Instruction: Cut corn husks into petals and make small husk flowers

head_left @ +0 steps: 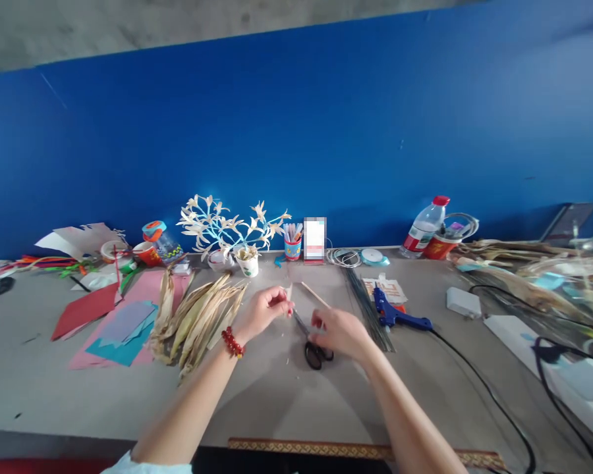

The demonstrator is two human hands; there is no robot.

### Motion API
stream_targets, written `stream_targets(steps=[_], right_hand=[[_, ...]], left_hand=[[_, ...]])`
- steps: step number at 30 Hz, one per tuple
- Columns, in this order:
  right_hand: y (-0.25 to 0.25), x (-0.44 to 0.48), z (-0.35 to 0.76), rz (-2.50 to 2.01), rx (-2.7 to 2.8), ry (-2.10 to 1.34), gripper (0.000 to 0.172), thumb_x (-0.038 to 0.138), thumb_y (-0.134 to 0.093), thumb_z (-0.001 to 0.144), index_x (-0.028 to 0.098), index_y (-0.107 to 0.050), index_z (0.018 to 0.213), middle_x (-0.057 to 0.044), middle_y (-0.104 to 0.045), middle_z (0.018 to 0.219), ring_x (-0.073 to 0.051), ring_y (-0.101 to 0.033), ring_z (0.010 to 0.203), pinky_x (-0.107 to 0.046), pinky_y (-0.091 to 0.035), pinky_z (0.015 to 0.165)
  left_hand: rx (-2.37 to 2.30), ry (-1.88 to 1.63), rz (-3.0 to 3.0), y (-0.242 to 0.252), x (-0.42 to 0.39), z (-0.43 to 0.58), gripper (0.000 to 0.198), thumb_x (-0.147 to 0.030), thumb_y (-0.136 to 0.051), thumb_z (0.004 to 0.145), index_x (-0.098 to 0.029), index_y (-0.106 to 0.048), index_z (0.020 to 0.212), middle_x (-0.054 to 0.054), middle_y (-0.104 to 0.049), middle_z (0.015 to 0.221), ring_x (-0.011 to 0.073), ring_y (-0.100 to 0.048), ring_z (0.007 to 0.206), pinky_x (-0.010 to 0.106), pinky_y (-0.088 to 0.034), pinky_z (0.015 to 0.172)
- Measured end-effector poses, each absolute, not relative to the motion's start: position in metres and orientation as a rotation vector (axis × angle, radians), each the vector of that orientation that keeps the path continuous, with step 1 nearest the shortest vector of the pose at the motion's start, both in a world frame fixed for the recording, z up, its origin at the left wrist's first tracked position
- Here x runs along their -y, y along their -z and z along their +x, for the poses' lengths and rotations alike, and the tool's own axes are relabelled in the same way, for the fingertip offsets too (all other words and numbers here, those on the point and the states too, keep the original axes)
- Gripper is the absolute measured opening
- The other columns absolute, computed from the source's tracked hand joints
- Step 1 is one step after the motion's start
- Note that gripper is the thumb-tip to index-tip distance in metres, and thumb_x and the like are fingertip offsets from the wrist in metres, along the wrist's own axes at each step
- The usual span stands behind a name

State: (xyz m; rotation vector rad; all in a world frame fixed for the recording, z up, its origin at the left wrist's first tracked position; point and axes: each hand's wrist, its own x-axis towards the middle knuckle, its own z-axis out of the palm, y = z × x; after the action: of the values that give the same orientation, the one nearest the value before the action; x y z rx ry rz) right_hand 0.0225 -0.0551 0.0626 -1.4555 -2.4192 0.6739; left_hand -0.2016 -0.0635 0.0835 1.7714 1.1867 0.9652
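Observation:
My left hand [269,311], with a red bead bracelet at the wrist, is closed in a pinch. A small pale strip [289,289], resembling dried husk, sticks up from its fingertips. My right hand [343,332] has its fingers curled just to the right; what they hold, if anything, is hidden. Beneath its fingers are scissors [314,354] with black handles, their blades pointing toward my left fingertips. I cannot tell whether the right fingers touch them. A thin pale stick [314,294] runs up to the back of my right hand. Dried corn husks [205,316] lie left of my left hand.
Behind stand husk-flower branches in a white cup [248,262], a pen cup [292,247] and a phone [314,238]. Dark wires [368,309] and a corded blue glue gun [400,316] lie right. Coloured paper [123,339] is left; a bottle [425,227] stands back right.

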Motion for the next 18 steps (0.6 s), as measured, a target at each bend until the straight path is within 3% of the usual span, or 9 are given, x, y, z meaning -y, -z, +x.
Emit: stream_targets(steps=[4,6,9,12,15,18], right_hand=[[-0.067,0.061,0.013,-0.913,1.917,-1.270,0.030,0.040,-0.062,0.083,0.019,-0.059,0.104,-0.005,-0.066,0.093,-0.016,-0.061,0.075,-0.026,-0.044,0.066],[-0.066,0.066,0.005,-0.720,1.729,-1.523,0.031,0.044,-0.065,0.083,0.017,-0.059,0.098,-0.004,-0.065,0.086,-0.015,-0.061,0.071,-0.025,-0.045,0.062],[-0.059,0.069,-0.003,-0.735,1.623,-1.562,0.028,0.041,-0.071,0.080,0.016,-0.060,0.080,0.000,-0.059,0.072,-0.012,-0.056,0.062,-0.024,-0.042,0.057],[-0.052,0.066,-0.006,-0.754,1.566,-1.581,0.026,0.039,-0.075,0.077,0.016,-0.062,0.080,0.001,-0.059,0.071,-0.012,-0.055,0.062,-0.024,-0.043,0.058],[-0.046,0.063,-0.009,-0.763,1.443,-1.542,0.026,0.038,-0.078,0.074,0.017,-0.063,0.081,0.001,-0.062,0.073,-0.012,-0.057,0.064,-0.024,-0.044,0.060],[-0.044,0.065,-0.013,-0.805,1.333,-1.434,0.024,0.037,-0.078,0.075,0.019,-0.063,0.082,0.000,-0.065,0.077,-0.013,-0.059,0.069,-0.024,-0.045,0.063]], left_hand=[[-1.029,-0.691,1.779,-0.097,0.091,-0.203,0.022,-0.036,-0.062,0.085,-0.017,-0.058,0.075,0.000,-0.067,0.066,0.0136,-0.062,0.064,0.024,-0.047,0.066],[-1.016,-0.603,1.818,-0.097,0.093,-0.201,0.019,-0.033,-0.062,0.084,-0.017,-0.059,0.075,0.000,-0.067,0.066,0.0139,-0.062,0.064,0.024,-0.047,0.066],[-1.043,-0.636,1.866,-0.094,0.091,-0.201,0.015,-0.029,-0.060,0.086,-0.017,-0.059,0.076,0.001,-0.067,0.070,0.0146,-0.063,0.068,0.024,-0.048,0.066],[-1.092,-0.842,1.968,-0.089,0.092,-0.204,0.013,-0.028,-0.056,0.089,-0.018,-0.060,0.081,0.003,-0.067,0.081,0.0163,-0.064,0.077,0.026,-0.050,0.071],[-1.342,-1.366,2.089,-0.080,0.100,-0.206,0.006,-0.023,-0.056,0.089,-0.020,-0.061,0.089,0.008,-0.065,0.099,0.0207,-0.061,0.096,0.035,-0.049,0.088],[-1.507,-1.720,2.002,-0.066,0.111,-0.200,0.004,-0.021,-0.057,0.088,-0.020,-0.060,0.085,0.008,-0.062,0.093,0.0216,-0.060,0.093,0.037,-0.048,0.088]])
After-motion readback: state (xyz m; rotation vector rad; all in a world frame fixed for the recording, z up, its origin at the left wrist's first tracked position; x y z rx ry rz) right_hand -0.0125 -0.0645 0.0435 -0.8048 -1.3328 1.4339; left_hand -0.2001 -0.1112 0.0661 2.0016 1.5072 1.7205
